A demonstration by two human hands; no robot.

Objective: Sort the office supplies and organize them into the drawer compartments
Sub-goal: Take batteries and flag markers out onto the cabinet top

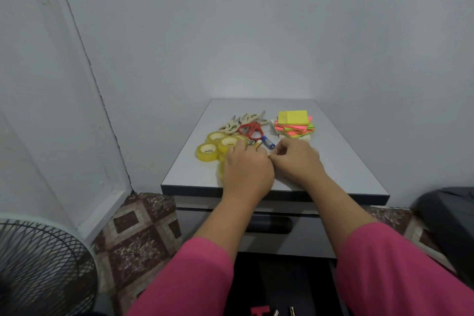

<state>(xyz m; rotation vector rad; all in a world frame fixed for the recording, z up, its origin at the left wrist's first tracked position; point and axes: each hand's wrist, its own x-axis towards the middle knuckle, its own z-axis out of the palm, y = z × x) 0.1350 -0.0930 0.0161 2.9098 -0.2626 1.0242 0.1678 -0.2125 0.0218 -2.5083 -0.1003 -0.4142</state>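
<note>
Supplies clustered beside the tape rolls [216, 145]; your left hand [247, 170] covered one, grip unclear; right hand [297, 161] pinched something small. Lift singly.

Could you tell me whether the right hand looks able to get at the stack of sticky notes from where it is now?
Probably yes. The right hand rests on the cabinet top just in front of the sticky notes, with bare surface between them and nothing piled on the stack.
</note>
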